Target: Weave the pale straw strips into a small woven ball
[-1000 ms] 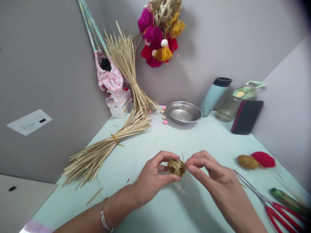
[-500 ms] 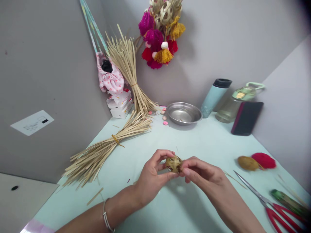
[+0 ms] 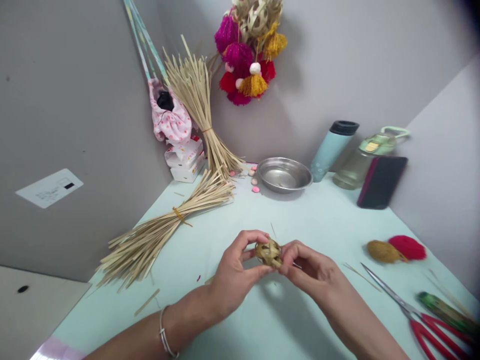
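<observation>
A small woven bamboo-strip ball [image 3: 268,252] is held above the table between both hands. My left hand [image 3: 234,272] grips its left side, fingers over the top and thumb underneath. My right hand [image 3: 309,267] pinches at the ball's right lower edge with thumb and fingertips; a strip end seems to be in the pinch, though the fingers partly hide it. A thin needle-like piece [image 3: 273,230] shows on the table just behind the ball.
Bundled bamboo strips [image 3: 165,225] lie at left, and another bundle [image 3: 206,120] leans on the wall. A metal bowl [image 3: 284,175], tumbler [image 3: 333,150], bottle [image 3: 352,165] and phone [image 3: 381,182] stand behind. Yarn balls [image 3: 407,248], scissors [image 3: 403,305] and a green-handled tool [image 3: 442,307] lie at right.
The ball has turned slightly between the hands. My right hand's fingers have shifted a little along its right edge; my left hand holds nearly the same place.
</observation>
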Motion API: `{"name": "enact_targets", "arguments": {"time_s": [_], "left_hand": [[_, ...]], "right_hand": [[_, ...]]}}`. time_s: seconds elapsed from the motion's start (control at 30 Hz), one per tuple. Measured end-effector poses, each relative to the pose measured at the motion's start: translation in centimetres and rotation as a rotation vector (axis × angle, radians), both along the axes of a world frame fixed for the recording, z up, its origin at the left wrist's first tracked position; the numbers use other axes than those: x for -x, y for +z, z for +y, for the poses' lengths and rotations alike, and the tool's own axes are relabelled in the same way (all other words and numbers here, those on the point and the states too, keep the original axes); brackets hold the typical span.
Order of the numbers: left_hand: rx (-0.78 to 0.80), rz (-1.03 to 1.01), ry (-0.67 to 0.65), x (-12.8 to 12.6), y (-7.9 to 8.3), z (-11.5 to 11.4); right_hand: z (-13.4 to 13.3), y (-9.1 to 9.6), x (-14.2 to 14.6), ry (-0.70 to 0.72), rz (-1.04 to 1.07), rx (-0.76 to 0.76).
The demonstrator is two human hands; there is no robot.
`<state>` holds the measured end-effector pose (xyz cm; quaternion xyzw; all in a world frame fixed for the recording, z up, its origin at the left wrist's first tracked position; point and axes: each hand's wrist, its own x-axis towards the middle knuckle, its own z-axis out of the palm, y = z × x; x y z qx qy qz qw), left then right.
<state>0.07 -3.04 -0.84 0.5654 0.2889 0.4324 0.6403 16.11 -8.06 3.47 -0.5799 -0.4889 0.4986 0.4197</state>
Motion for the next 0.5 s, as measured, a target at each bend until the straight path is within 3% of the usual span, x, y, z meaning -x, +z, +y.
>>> {"name": "enact_targets", "arguments": {"time_s": [0.33, 0.5], "left_hand": [[-0.046, 0.017, 0.038, 0.1, -0.2, 0.1], [-0.035, 0.045, 0.089, 0.1, -0.3, 0.1]], "right_hand": [[-0.3, -0.7, 0.5, -0.066, 0.039, -0.011], [-0.6, -1.7, 1.6, -0.189, 0.099, -0.058]]}}
